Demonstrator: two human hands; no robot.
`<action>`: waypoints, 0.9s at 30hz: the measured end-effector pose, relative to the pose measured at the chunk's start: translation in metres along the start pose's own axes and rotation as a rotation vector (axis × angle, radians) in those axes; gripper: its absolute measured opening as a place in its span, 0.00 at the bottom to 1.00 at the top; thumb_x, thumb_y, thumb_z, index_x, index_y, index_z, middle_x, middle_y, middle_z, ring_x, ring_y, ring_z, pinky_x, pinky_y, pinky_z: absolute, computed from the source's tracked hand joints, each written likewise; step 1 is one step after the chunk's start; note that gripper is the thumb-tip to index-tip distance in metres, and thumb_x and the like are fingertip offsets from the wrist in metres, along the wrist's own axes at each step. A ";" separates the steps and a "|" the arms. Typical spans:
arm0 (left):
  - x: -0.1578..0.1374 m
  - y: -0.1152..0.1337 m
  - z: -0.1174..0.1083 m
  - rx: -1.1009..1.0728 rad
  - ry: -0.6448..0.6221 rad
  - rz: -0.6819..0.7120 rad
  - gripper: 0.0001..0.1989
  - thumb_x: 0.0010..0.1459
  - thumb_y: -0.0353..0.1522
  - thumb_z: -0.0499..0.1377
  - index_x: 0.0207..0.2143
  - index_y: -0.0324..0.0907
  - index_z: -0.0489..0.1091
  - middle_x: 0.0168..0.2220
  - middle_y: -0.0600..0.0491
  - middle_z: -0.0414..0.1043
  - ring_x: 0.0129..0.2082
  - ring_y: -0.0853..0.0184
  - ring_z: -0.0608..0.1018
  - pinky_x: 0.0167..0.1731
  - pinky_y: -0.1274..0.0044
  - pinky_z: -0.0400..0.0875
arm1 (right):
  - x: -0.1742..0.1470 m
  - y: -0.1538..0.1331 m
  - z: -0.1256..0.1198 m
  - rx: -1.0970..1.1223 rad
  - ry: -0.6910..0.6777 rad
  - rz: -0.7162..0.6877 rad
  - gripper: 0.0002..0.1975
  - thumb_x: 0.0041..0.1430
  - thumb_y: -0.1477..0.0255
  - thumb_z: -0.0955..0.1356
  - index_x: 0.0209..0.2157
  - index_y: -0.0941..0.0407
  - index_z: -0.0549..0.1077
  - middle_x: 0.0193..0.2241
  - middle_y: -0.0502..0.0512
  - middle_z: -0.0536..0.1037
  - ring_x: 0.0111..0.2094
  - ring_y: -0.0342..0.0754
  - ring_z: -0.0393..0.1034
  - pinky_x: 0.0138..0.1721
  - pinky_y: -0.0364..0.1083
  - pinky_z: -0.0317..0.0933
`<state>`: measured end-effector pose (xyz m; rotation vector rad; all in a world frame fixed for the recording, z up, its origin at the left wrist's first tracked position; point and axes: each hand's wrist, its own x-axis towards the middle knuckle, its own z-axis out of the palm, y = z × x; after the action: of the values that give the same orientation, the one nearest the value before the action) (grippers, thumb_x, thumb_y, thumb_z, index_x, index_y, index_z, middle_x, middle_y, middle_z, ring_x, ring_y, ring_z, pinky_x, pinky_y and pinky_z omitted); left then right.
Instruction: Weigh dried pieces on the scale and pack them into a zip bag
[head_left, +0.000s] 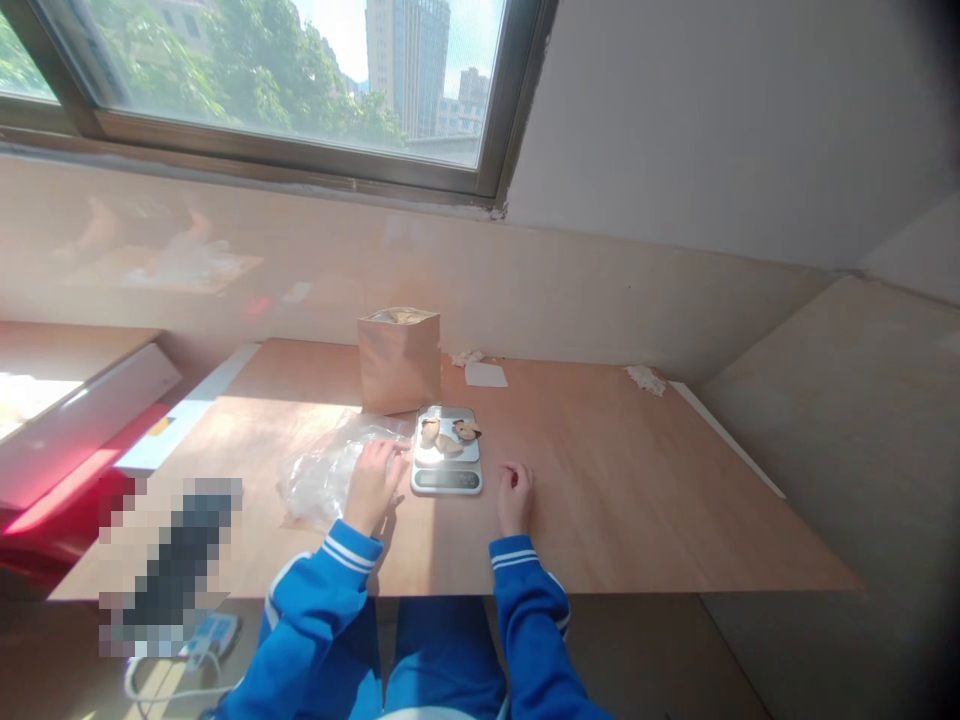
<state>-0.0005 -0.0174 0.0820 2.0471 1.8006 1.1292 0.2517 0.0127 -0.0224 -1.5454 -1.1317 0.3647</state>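
A white kitchen scale [448,481] lies on the table with several tan, dried-looking pieces [448,444] on its metal plate. Some pieces have dark edges; their kind is too small to tell. My left hand [375,483] is just left of the scale, fingers stretched towards its side, at the edge of a crumpled clear plastic bag [315,480]. Nothing shows in that hand. To the right of the scale, my right hand [516,495] rests near the tabletop with its fingers curled in, and no object is visible in it. Behind the scale stands an upright brown paper bag [400,362], its top open.
The wooden table [637,480] runs to the wall below a window [300,80]. A white paper piece [486,375] and crumpled tissue [645,380] lie along the back. At the left is a pixelated dark object [180,560], with a power strip [211,640] below.
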 end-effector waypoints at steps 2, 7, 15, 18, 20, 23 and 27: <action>-0.004 -0.003 -0.003 -0.009 0.018 -0.042 0.12 0.61 0.28 0.48 0.37 0.44 0.72 0.38 0.48 0.73 0.42 0.61 0.75 0.45 0.65 0.72 | 0.000 -0.001 0.000 -0.002 0.004 -0.010 0.11 0.57 0.70 0.60 0.30 0.56 0.73 0.34 0.58 0.72 0.38 0.51 0.66 0.43 0.49 0.62; -0.013 0.000 -0.006 -0.076 0.061 -0.132 0.13 0.60 0.29 0.48 0.36 0.46 0.71 0.39 0.49 0.74 0.43 0.59 0.74 0.46 0.64 0.72 | -0.004 -0.015 0.001 -0.033 -0.027 -0.117 0.14 0.61 0.69 0.59 0.39 0.56 0.74 0.39 0.60 0.71 0.40 0.51 0.68 0.44 0.51 0.64; 0.031 0.020 -0.030 -0.027 0.366 -0.097 0.13 0.60 0.29 0.48 0.41 0.43 0.70 0.42 0.46 0.72 0.46 0.58 0.72 0.49 0.64 0.70 | -0.019 -0.040 0.006 -0.273 -0.407 -0.480 0.24 0.65 0.68 0.60 0.62 0.45 0.64 0.63 0.54 0.64 0.60 0.56 0.59 0.58 0.57 0.53; 0.076 0.034 -0.046 0.040 0.497 -0.013 0.13 0.61 0.29 0.48 0.44 0.42 0.69 0.45 0.45 0.71 0.48 0.58 0.72 0.51 0.64 0.67 | -0.020 -0.040 0.009 -0.309 -0.463 -0.508 0.26 0.65 0.68 0.60 0.64 0.42 0.59 0.65 0.50 0.61 0.64 0.58 0.54 0.60 0.59 0.51; 0.110 0.042 -0.055 0.100 0.514 0.042 0.14 0.62 0.29 0.47 0.46 0.41 0.68 0.47 0.45 0.71 0.51 0.58 0.71 0.55 0.64 0.64 | -0.020 -0.040 0.010 -0.310 -0.479 -0.522 0.26 0.65 0.68 0.60 0.64 0.41 0.59 0.65 0.49 0.61 0.65 0.58 0.52 0.60 0.60 0.50; 0.156 0.046 -0.060 0.181 0.462 0.073 0.15 0.62 0.30 0.48 0.49 0.40 0.67 0.53 0.42 0.69 0.56 0.57 0.68 0.57 0.66 0.61 | -0.019 -0.042 0.013 -0.297 -0.468 -0.531 0.25 0.64 0.68 0.61 0.61 0.41 0.64 0.64 0.48 0.63 0.64 0.59 0.53 0.60 0.60 0.50; 0.186 0.037 -0.055 0.299 0.239 0.077 0.16 0.65 0.31 0.44 0.44 0.38 0.70 0.45 0.43 0.74 0.50 0.59 0.73 0.59 0.64 0.57 | -0.020 -0.043 0.014 -0.314 -0.434 -0.534 0.19 0.63 0.69 0.63 0.55 0.46 0.70 0.62 0.51 0.66 0.62 0.59 0.56 0.59 0.59 0.51</action>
<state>-0.0122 0.1246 0.2181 2.2430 2.1342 1.2366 0.2117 0.0013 0.0040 -1.3862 -1.9604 0.1621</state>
